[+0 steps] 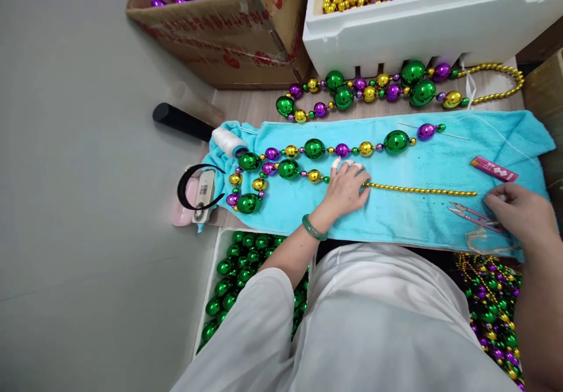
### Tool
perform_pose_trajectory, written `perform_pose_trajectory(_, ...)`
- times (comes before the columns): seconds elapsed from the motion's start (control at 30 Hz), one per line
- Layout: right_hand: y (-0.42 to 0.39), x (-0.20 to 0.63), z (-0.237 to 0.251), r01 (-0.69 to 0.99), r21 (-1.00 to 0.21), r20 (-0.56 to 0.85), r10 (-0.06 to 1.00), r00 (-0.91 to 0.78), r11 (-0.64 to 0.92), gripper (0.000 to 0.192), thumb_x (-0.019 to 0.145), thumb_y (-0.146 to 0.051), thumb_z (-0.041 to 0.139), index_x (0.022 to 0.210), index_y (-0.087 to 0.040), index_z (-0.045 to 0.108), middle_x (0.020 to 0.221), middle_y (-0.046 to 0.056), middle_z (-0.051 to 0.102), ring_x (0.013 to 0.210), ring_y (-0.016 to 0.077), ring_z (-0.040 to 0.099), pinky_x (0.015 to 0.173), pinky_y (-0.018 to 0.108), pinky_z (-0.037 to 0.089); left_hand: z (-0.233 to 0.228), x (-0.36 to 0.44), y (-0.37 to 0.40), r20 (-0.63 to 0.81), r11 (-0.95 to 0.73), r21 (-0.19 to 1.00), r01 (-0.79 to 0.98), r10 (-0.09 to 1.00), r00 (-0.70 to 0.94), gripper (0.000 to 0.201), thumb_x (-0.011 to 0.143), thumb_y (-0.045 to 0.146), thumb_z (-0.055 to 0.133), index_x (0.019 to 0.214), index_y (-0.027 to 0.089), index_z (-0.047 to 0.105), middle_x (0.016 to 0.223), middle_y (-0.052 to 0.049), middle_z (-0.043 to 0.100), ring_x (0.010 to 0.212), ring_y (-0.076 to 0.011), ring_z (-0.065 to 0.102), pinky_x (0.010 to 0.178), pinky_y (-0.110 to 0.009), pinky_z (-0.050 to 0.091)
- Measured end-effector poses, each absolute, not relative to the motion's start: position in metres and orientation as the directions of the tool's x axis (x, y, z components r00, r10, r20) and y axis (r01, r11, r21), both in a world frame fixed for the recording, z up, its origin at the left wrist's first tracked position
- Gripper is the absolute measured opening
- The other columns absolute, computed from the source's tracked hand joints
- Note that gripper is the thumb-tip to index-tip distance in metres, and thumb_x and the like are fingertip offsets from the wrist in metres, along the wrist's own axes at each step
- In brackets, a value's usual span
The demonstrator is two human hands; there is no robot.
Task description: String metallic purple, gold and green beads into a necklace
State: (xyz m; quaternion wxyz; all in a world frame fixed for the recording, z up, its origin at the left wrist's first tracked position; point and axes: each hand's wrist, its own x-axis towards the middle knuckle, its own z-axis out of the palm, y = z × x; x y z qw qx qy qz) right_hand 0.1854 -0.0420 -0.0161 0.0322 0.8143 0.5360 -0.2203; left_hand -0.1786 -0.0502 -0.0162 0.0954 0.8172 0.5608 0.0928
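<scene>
A string of green, purple and gold beads (314, 148) lies in a loop on a turquoise towel (417, 219). My left hand (345, 188) rests over its lower strand, fingers spread, with white wraps on some fingertips; it hides a few beads. From there small gold beads (420, 190) run right in a straight row. Past their end, my right hand (521, 207) has thumb and finger pinched together; what is between them I cannot make out. Beside it lie thread snips (477, 216) and a pink packet (493, 169). A needle (457, 136) lies by the upper strand's end.
A finished-looking bead necklace (369, 93) lies beyond the towel. Behind stand a cardboard box (220, 40) and a white foam box (417, 31) of beads. At left are a thread spool (229, 142) and black headband (181, 187). Green beads (237, 269) fill a near box.
</scene>
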Motion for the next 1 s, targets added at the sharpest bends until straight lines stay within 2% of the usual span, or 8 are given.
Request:
perform_pose_trajectory(0.43, -0.044, 0.183, -0.013, 0.886, -0.243, -0.372, 0.881, 0.292, -0.396, 0.019, 0.070, -0.040, 0.052, 0.077, -0.024, 0.059, 0.065, 0.002, 0.059, 0.061, 0.0184, 0.052, 0.057, 0.028, 0.034, -0.015, -0.168, -0.047, 0.023, -0.363, 0.261, 0.895, 0.929, 0.370, 0.017, 0.086, 0.027, 0.052, 0.092, 0.024, 0.067, 0.118, -0.005, 0.060, 0.117, -0.0258, 0.046, 0.113, -0.055, 0.017)
perform_pose_trajectory(0.7, -0.044, 0.183, -0.013, 0.886, -0.255, -0.369, 0.886, 0.281, -0.387, 0.018, 0.070, -0.039, 0.053, 0.078, -0.023, 0.059, 0.065, 0.002, 0.059, 0.062, 0.0185, 0.051, 0.057, 0.028, 0.033, -0.012, -0.151, -0.043, 0.006, -0.380, 0.276, 0.883, 0.919, 0.394, 0.023, 0.085, 0.030, 0.052, 0.104, 0.025, 0.064, 0.125, -0.006, 0.057, 0.121, -0.0269, 0.044, 0.114, -0.055, 0.017)
perform_pose_trajectory(1.0, -0.044, 0.181, -0.009, 0.876, -0.254, -0.404, 0.868, 0.289, -0.410, 0.019, 0.072, -0.039, 0.052, 0.080, -0.023, 0.058, 0.069, 0.002, 0.061, 0.062, 0.0172, 0.050, 0.057, 0.027, 0.032, -0.014, -0.147, -0.042, 0.009, -0.389, 0.237, 0.890, 0.917, 0.398, 0.016, 0.085, 0.026, 0.052, 0.092, 0.024, 0.065, 0.122, -0.006, 0.058, 0.119, -0.0257, 0.045, 0.114, -0.053, 0.018)
